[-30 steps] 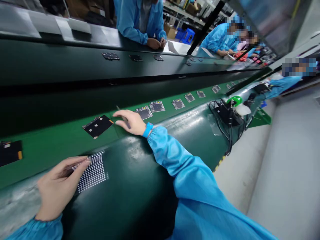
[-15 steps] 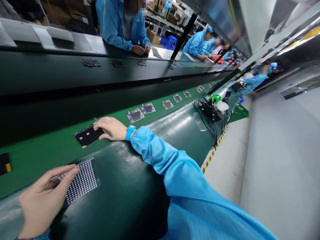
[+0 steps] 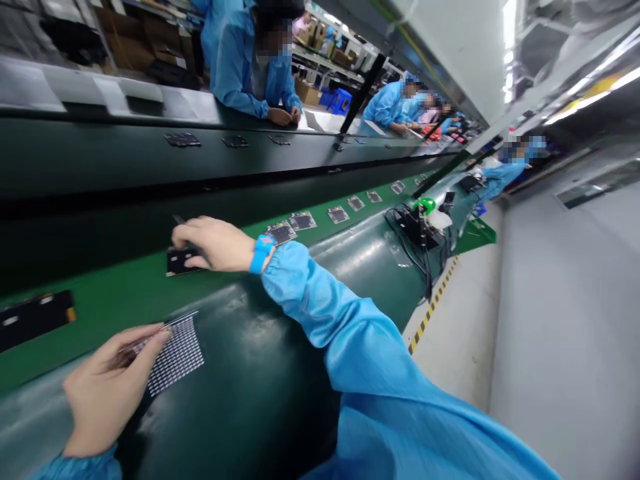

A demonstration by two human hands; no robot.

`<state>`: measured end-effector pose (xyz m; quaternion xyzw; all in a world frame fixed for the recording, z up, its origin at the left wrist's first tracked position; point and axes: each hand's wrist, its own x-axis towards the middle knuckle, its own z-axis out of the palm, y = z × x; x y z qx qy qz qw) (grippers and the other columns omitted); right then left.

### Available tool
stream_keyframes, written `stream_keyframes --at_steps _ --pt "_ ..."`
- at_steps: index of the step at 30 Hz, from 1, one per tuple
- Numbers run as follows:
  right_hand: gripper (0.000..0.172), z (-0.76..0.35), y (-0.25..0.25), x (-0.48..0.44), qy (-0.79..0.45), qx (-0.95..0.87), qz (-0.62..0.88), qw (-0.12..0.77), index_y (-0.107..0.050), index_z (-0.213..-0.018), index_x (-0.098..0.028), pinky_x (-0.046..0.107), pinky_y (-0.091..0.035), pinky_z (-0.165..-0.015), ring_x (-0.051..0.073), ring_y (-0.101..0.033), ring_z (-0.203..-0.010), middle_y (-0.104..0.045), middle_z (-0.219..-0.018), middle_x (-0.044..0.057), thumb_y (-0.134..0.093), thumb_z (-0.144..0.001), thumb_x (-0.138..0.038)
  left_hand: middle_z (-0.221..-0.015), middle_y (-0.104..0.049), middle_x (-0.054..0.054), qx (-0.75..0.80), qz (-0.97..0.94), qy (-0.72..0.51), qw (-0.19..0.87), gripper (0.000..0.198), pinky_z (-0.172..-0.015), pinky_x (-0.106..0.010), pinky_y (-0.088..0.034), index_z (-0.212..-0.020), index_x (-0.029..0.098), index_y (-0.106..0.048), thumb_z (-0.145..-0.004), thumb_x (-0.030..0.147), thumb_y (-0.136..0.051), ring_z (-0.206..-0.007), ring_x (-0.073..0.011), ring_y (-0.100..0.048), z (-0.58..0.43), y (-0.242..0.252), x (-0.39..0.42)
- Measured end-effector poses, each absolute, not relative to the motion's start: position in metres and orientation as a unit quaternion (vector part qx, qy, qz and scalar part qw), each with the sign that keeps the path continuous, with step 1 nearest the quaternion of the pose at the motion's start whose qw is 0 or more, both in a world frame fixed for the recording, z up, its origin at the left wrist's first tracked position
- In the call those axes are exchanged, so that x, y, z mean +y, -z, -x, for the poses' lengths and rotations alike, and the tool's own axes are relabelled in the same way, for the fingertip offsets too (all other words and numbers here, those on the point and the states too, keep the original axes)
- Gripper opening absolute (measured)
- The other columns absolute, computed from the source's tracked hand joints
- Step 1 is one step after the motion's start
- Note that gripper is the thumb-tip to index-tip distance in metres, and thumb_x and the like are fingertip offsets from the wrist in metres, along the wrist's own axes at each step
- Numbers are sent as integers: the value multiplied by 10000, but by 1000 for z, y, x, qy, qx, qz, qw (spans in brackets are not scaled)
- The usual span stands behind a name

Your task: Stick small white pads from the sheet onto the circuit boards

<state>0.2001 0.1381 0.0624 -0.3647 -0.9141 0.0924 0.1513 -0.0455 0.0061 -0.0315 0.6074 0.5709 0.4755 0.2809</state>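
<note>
Pinching a dotted sheet (image 3: pixel 175 355) along its upper edge, the fingers (image 3: pixel 143 345) of our left hand (image 3: pixel 113 387) are closed on it, and a thin metallic strip runs along that edge. The sheet carries a tight grid of tiny dark squares and lies on the rounded, dark green front of the desk (image 3: pixel 250 407), just below the belt.

Our right hand (image 3: pixel 215 245) is curled around slim tweezers (image 3: pixel 177 219), with only the dark tip showing past the fingers (image 3: pixel 187 233). That hand sits over a black board (image 3: pixel 181 262) on the green conveyor belt (image 3: pixel 125 293), covering part of it. A blue wristband (image 3: pixel 261 255) shows at the cuff of our blue gown sleeve (image 3: pixel 320 313).

Small circuit boards (image 3: pixel 302 221) lie in a row along the belt beside our right hand, and a longer black piece (image 3: pixel 35 320) lies toward the left edge. Further along the desk, cables run from a black unit (image 3: pixel 415 227) near a green-topped fitting (image 3: pixel 426 205).

Across the desk, dark boards (image 3: pixel 183 139) line a second belt, and a co-worker's hands (image 3: pixel 283 117) meet at its far edge. Beyond, cardboard boxes (image 3: pixel 310 95) stand on shelves, their contents hidden.
</note>
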Motion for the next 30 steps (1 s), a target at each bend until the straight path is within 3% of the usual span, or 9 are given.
stream_keyframes --at_steps 4,9,14,17,21,26,30 --pt "462 -235 -15 126 -149 -889 405 153 -584 -1029 -187 449 -468 -992 307 -610 -1116 -684 -1177 124 -908 -711 -274 -861 -798 -6 550 -613 -467 322 210 -710 -295 -606 -899 233 -793 -815 425 -777 -758 -194 -738 45 21 -3" --pt "291 -261 27 115 -169 -840 434 276 -616 -1041 -218 506 -451 -1083 307 -589 -1254 -669 -1291 150 -802 -825 -277 -866 -800 -15 550 -596 -473 346 150 -737 -259 -597 -895 222 -793 -830 356 -782 -780 -169 -743 54 21 -11" --pt "367 -261 28 127 -152 -830 457 281 -611 -1028 -217 546 -468 -1071 346 -608 -1234 -668 -1286 172 -823 -791 -397 -845 -799 -26 542 -570 -475 395 140 -711 -273 -600 -878 212 -794 -820 339 -783 -768 -182 -750 51 21 -10" --pt "295 -260 21 133 -135 -841 438 286 -608 -993 -218 537 -506 -1012 330 -652 -1125 -702 -1175 150 -771 -828 -400 -853 -800 -35 535 -555 -479 420 152 -702 -280 -593 -880 208 -793 -819 347 -781 -771 -189 -752 49 20 -5" --pt "350 -246 -10 131 -116 -840 406 341 -589 -1093 -218 514 -509 -1015 310 -653 -1131 -680 -1205 136 -764 -823 -356 -832 -795 -32 539 -537 -477 440 127 -701 -281 -579 -860 212 -789 -809 327 -784 -778 -190 -752 47 19 -2" --pt "316 -183 -52 142 -102 -891 340 284 -597 -1088 -225 521 -492 -1016 331 -625 -1159 -679 -1236 130 -748 -820 -299 -818 -794 -40 523 -526 -490 458 129 -698 -286 -572 -850 198 -784 -797 315 -790 -764 -191 -749 46 18 -1" --pt "416 -120 -36 162 -119 -922 306 204 -606 -1072 -211 526 -477 -1011 356 -606 -1169 -692 -1213 140 -842 -761 -353 -820 -795 -42 517 -526 -498 456 139 -699 -282 -567 -861 188 -784 -795 310 -797 -757 -191 -746 45 17 -1"
